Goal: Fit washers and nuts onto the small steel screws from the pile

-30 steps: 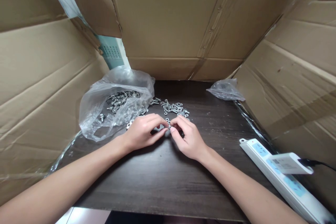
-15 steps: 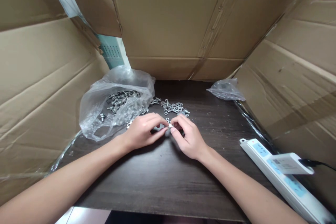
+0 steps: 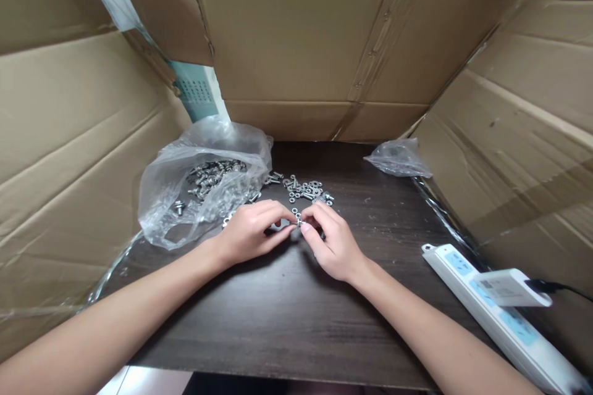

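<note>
- Cardboard walls point(image 3: 301, 31) enclose a dark tabletop point(image 3: 287, 315) on three sides.
- Left hand point(image 3: 252, 233): centre of the tabletop, fingers point(image 3: 283, 224) pinched shut on a fastener point(image 3: 299, 220).
- Right hand point(image 3: 332, 242): just beside it at 3 o'clock, fingers point(image 3: 309, 223) closed on the same fastener from the other side.
- Fastener: held just above the tabletop between the two pinches; too small to tell screw from nut.
- Change over the last second: both hands have kept their place, and only the fingertips have shifted slightly about the fastener. Judged as fine work going on in place.
- Bag point(image 3: 185, 197) of screws: 10 o'clock, open.
- Loose pile point(image 3: 306, 187): 12 o'clock, near the fingertips.
- Small bag point(image 3: 397, 159): 1 o'clock.
- Power strip point(image 3: 498, 315): 4 o'clock.
</note>
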`<state>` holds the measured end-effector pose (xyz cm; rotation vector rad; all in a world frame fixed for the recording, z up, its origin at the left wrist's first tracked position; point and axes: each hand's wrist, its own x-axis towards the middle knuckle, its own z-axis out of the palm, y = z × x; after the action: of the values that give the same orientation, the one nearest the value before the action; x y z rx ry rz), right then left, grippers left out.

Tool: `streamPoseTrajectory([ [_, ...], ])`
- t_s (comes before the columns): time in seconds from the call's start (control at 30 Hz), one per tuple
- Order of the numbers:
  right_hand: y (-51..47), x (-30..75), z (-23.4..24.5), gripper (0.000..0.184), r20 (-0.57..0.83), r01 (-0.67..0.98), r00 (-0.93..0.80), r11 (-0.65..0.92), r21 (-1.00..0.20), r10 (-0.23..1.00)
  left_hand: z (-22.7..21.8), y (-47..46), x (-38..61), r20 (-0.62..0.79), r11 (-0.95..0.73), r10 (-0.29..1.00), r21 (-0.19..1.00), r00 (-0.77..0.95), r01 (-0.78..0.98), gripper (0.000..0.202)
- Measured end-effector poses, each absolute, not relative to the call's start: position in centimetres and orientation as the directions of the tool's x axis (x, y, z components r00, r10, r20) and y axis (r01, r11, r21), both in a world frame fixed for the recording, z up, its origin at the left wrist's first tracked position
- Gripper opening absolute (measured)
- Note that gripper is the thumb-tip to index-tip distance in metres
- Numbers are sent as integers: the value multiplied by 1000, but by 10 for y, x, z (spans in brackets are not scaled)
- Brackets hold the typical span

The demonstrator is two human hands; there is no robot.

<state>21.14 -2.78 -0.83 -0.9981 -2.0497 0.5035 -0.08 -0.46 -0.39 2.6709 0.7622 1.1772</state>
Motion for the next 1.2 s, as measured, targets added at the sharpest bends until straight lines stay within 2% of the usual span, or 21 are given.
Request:
streamPoseTrajectory([
  [0.13, -28, 211, -8, 7, 484, 481, -389, 621, -619, 784, -4, -5, -1, 655, -863, 497, 308, 569, 401, 10],
  [0.43, -26, 210, -10, 25, 482, 496, -419, 638, -589, 770, -4, -4, 0, 656, -867, 490, 301, 574, 397, 11],
  [0.63, -28, 210, -8, 5, 496, 473, -369, 618, -628, 786, -4, -4, -1, 664, -868, 487, 299, 567, 396, 9],
  [0.7, -29, 210, -8, 3, 501, 470, -374, 626, -622, 780, -4, -4, 0, 664, -869, 486, 297, 568, 396, 10],
  [1.0, -26, 210, -12, 24, 488, 464, -424, 646, -606, 763, -4, -5, 0, 665, -880, 468, 287, 582, 379, 11],
  [1.2, -26, 210, -11, 26, 479, 456, -421, 637, -622, 770, -3, -6, 1, 658, -879, 472, 295, 587, 376, 11],
])
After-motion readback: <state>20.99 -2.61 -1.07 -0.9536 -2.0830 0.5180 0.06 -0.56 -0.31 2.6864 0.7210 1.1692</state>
